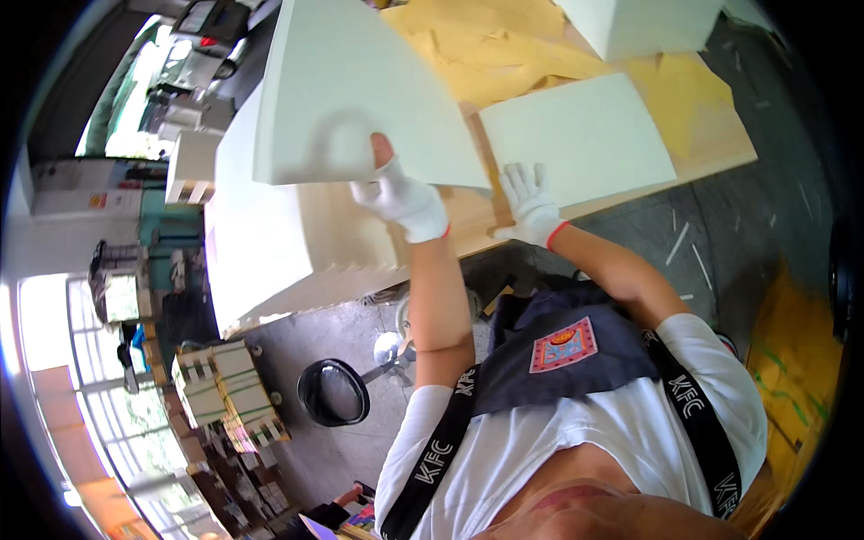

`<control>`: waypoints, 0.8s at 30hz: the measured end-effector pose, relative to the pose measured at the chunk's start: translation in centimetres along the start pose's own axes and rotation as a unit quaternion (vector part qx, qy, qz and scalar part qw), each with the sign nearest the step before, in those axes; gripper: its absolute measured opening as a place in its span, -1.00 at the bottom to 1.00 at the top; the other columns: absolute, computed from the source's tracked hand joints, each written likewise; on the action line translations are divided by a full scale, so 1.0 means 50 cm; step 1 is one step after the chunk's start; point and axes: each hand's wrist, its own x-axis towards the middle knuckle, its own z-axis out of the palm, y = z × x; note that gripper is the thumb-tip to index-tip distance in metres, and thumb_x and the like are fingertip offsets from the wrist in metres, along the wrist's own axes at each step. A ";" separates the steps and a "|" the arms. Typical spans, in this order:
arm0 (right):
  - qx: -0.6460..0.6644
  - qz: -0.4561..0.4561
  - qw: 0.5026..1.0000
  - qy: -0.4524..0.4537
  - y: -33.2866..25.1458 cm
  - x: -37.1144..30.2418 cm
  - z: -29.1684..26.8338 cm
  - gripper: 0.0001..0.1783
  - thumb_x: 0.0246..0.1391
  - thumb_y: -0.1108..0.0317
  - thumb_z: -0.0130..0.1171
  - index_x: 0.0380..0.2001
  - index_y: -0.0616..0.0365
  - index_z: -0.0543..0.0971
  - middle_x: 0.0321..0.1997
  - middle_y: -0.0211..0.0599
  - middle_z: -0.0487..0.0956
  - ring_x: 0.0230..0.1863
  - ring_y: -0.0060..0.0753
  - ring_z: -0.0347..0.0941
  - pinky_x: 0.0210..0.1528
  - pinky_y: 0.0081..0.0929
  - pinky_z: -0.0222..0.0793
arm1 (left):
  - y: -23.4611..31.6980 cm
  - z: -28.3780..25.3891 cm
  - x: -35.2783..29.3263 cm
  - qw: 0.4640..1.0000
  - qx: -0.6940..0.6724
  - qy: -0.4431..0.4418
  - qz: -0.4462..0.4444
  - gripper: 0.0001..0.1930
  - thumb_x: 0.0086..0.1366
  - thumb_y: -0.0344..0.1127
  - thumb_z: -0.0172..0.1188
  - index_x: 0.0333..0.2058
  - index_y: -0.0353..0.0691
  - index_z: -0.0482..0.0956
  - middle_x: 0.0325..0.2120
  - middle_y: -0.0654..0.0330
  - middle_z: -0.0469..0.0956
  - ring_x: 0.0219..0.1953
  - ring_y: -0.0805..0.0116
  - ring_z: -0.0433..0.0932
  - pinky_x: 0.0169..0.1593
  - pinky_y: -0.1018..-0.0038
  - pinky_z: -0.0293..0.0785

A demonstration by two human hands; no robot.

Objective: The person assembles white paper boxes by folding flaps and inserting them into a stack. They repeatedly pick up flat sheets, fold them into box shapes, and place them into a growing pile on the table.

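Note:
In a white glove, my left hand (402, 202) grips the near edge of a large white sheet (360, 99), the bare thumb tip on top and the fingers hidden underneath. That sheet is raised and tilted over a tall stack of white sheets (256, 243) on the left. My right hand (531, 205), gloved too, rests with fingers spread at the left near corner of another white sheet (585, 139). This second sheet lies flat on the wooden table (472, 232).
Crumpled yellow paper (495, 45) covers the table's far part. A white block or stack (643, 31) stands far right. Behind the left stack is a smaller pile (191, 166). A black round-seated stool (333, 393) and strapped bundles (225, 387) stand on the floor, where white strips (677, 243) lie scattered.

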 end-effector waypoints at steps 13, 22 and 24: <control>0.144 -0.171 0.845 0.486 0.004 -0.045 -0.328 -0.24 0.11 0.44 0.31 0.36 0.30 0.27 0.40 0.13 0.34 0.35 0.14 0.37 0.31 -0.19 0.35 | 0.089 0.206 -0.156 0.994 -0.092 -0.006 0.063 -0.84 0.39 -0.47 0.21 -0.09 -0.38 0.58 -0.20 0.17 0.64 -0.23 0.41 0.62 -0.15 0.48 0.59; 0.624 -0.106 0.669 0.389 -0.014 -0.124 -0.576 -0.49 0.31 0.38 0.11 0.26 0.39 0.37 0.31 0.03 0.46 0.28 -0.02 0.45 0.31 -0.29 0.37 | 0.276 0.108 -0.063 0.827 0.384 -0.262 0.317 -0.01 -0.04 -0.28 0.56 0.38 -0.18 0.24 0.29 -0.14 0.32 0.28 -0.09 0.37 0.19 0.23 0.47; 0.666 -0.101 0.656 0.340 -0.037 -0.093 -0.629 -0.51 0.34 0.35 0.07 0.24 0.40 0.38 0.27 0.01 0.49 0.25 -0.07 0.47 0.34 -0.29 0.33 | 0.318 -0.034 0.032 0.847 0.417 -0.231 0.235 -0.13 0.12 -0.25 0.48 0.37 -0.25 0.24 0.28 -0.11 0.35 0.25 0.05 0.41 0.17 0.34 0.48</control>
